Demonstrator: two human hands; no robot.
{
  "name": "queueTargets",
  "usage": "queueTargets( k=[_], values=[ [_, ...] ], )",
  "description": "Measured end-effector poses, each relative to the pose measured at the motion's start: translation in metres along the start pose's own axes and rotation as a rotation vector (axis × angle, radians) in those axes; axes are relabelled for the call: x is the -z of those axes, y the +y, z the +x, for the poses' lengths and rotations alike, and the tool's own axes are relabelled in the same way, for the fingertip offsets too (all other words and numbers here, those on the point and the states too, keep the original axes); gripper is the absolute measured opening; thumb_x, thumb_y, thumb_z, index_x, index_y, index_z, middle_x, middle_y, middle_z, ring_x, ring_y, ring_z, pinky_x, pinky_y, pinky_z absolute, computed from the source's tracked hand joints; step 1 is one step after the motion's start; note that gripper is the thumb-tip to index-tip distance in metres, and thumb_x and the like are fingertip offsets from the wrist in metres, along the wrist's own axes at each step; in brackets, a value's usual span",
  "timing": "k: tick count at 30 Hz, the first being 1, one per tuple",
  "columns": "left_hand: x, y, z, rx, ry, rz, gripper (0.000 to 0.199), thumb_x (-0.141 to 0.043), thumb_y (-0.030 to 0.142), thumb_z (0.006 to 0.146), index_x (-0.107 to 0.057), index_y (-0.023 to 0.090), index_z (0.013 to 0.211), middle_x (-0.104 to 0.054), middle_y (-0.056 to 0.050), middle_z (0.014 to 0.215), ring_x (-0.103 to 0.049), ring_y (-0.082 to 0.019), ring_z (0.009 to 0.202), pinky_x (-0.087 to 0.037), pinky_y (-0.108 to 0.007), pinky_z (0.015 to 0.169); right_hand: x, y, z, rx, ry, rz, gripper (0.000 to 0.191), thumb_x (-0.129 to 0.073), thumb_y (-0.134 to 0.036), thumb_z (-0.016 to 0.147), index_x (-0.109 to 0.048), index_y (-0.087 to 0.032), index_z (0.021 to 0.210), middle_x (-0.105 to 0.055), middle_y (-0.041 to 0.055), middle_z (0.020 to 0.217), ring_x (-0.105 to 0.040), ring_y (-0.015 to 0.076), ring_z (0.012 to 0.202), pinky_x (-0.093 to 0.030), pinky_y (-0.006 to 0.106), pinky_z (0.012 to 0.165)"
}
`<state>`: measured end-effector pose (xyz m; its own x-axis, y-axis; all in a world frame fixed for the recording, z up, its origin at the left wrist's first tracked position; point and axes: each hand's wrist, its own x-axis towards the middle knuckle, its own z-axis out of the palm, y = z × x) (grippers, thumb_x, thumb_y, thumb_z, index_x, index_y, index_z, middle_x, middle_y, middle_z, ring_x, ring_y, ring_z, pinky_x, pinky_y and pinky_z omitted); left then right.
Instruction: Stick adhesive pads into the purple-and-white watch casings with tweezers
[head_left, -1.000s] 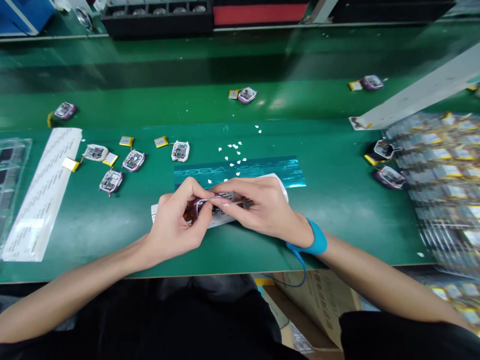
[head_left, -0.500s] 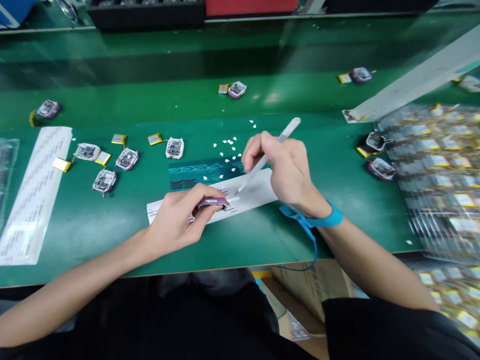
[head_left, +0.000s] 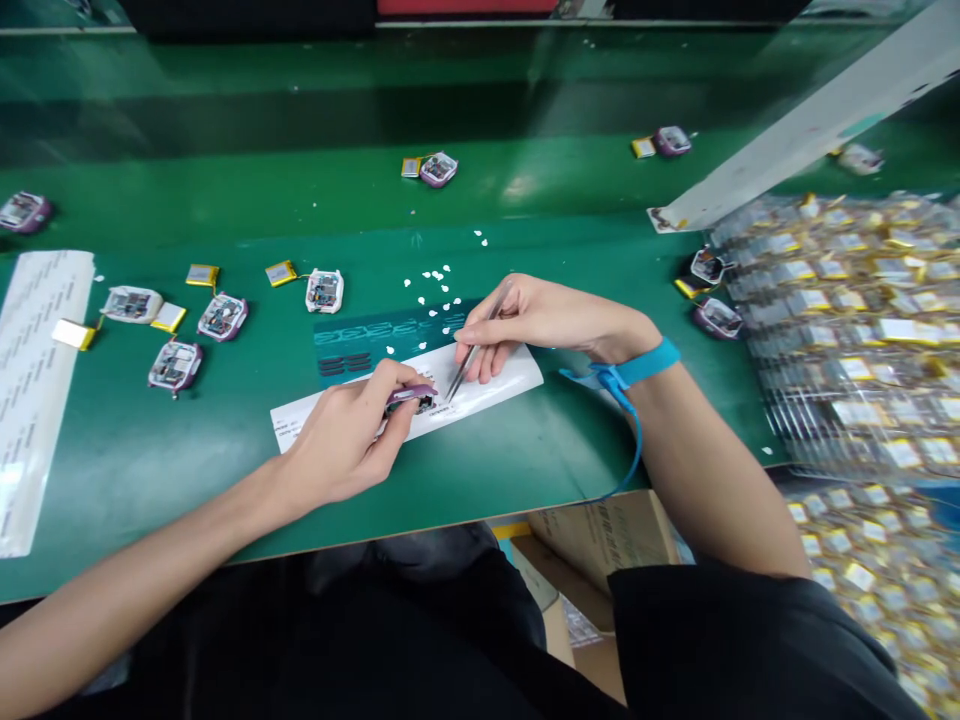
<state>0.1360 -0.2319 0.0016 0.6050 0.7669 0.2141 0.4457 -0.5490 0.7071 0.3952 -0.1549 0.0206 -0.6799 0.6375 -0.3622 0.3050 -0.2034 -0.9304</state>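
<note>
My left hand [head_left: 352,430] is closed around a small purple watch case [head_left: 411,393], tilted on its edge with its inner parts facing right. Part of the case is hidden by my fingers. My right hand [head_left: 517,325] pinches a pair of slim metal tweezers [head_left: 480,342], tips down and just right of the case. Whether the tips hold anything is too small to tell. Beneath both hands lies a white printed strip [head_left: 517,380], partly over a dark teal sheet [head_left: 337,340]. Small white stickers [head_left: 421,300] are scattered behind it.
Several open watch cases with yellow-edged batteries lie left, such as a white case [head_left: 325,291] and a purple case [head_left: 223,316]. Another printed strip [head_left: 45,360] is at far left. Stacked clear trays [head_left: 847,300] of batteries stand right, near a slanted white post [head_left: 795,120]. A blue wrist strap [head_left: 652,362] trails its cord.
My right hand has turned, and the tweezers now show narrow and dark, with their tips closer to the watch case. The whole view has shifted, so the bench appears further left.
</note>
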Motion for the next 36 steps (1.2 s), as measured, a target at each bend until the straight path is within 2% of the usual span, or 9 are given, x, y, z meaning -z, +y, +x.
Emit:
queueTargets(
  k=[7, 12, 20, 27, 29, 32, 34, 36],
  values=[
    [0.0, 0.001, 0.0, 0.027, 0.003, -0.01, 0.016, -0.05, 0.015, 0.099, -0.057, 0.015, 0.114, -0.08, -0.007, 0.107, -0.071, -0.012, 0.068, -0.047, -0.021, 0.057, 0.004, 0.006, 0.003, 0.019, -0.068, -0.004, 0.035, -0.074, -0.053, 0.089, -0.082, -0.019, 0.085, -0.079, 0.0045, 0.073, -0.072, 0.0117, 0.057, -0.061, 0.019, 0.055],
    [-0.001, 0.002, 0.0, 0.069, 0.006, -0.016, 0.016, -0.051, 0.017, 0.099, -0.058, 0.015, 0.114, -0.08, -0.007, 0.109, -0.069, -0.01, 0.063, -0.046, -0.02, 0.054, 0.006, 0.005, 0.002, -0.052, -0.058, 0.024, 0.04, -0.079, -0.057, 0.083, -0.082, -0.018, 0.087, -0.079, 0.006, 0.073, -0.073, 0.0133, 0.058, -0.061, 0.021, 0.056],
    [0.001, 0.003, 0.001, 0.086, -0.012, -0.019, 0.014, -0.052, 0.017, 0.099, -0.057, 0.017, 0.113, -0.08, -0.006, 0.109, -0.068, -0.009, 0.061, -0.047, -0.02, 0.055, 0.002, 0.002, 0.0, -0.058, -0.065, 0.019, 0.042, -0.08, -0.059, 0.08, -0.081, -0.017, 0.087, -0.081, 0.0062, 0.079, -0.077, 0.0165, 0.071, -0.065, 0.024, 0.068],
    [-0.001, 0.001, 0.001, 0.077, -0.018, -0.02, 0.016, -0.052, 0.016, 0.099, -0.058, 0.018, 0.113, -0.08, -0.007, 0.112, -0.073, -0.012, 0.07, -0.05, -0.021, 0.059, 0.011, 0.004, -0.002, -0.022, -0.036, 0.062, 0.051, -0.081, -0.062, 0.078, -0.079, -0.011, 0.085, -0.079, 0.0089, 0.077, -0.075, 0.0153, 0.067, -0.063, 0.022, 0.063],
    [-0.001, 0.003, 0.0, 0.052, 0.007, -0.011, 0.015, -0.054, 0.016, 0.098, -0.062, 0.017, 0.111, -0.081, -0.006, 0.105, -0.071, -0.011, 0.066, -0.05, -0.021, 0.059, 0.01, 0.006, 0.0, 0.066, 0.036, 0.09, 0.051, -0.083, -0.062, 0.076, -0.078, -0.012, 0.084, -0.078, 0.008, 0.074, -0.074, 0.0144, 0.062, -0.063, 0.021, 0.06],
    [0.005, 0.009, 0.0, 0.037, 0.102, -0.072, 0.013, -0.062, 0.019, 0.095, -0.07, 0.018, 0.105, -0.08, -0.001, 0.084, -0.058, -0.008, 0.049, -0.044, -0.021, 0.05, 0.001, 0.006, 0.004, 0.298, 0.286, 0.161, 0.05, -0.088, -0.061, 0.071, -0.075, -0.015, 0.083, -0.078, 0.005, 0.075, -0.073, 0.0139, 0.061, -0.064, 0.023, 0.061],
    [0.011, 0.014, 0.002, 0.101, 0.156, -0.171, 0.014, -0.065, 0.021, 0.094, -0.074, 0.019, 0.104, -0.078, 0.0, 0.078, -0.051, -0.007, 0.044, -0.039, -0.021, 0.044, -0.01, 0.003, 0.005, 0.422, 0.48, 0.193, 0.05, -0.087, -0.063, 0.071, -0.074, -0.018, 0.086, -0.078, 0.003, 0.078, -0.074, 0.0149, 0.065, -0.065, 0.025, 0.063],
    [0.017, 0.016, 0.005, 0.214, 0.147, -0.306, 0.017, -0.066, 0.021, 0.093, -0.076, 0.019, 0.105, -0.077, -0.001, 0.079, -0.049, -0.006, 0.044, -0.036, -0.021, 0.04, -0.023, -0.002, 0.004, 0.467, 0.591, 0.185, 0.049, -0.082, -0.067, 0.075, -0.071, -0.021, 0.087, -0.078, 0.0021, 0.081, -0.075, 0.016, 0.067, -0.066, 0.027, 0.063]
  ],
)
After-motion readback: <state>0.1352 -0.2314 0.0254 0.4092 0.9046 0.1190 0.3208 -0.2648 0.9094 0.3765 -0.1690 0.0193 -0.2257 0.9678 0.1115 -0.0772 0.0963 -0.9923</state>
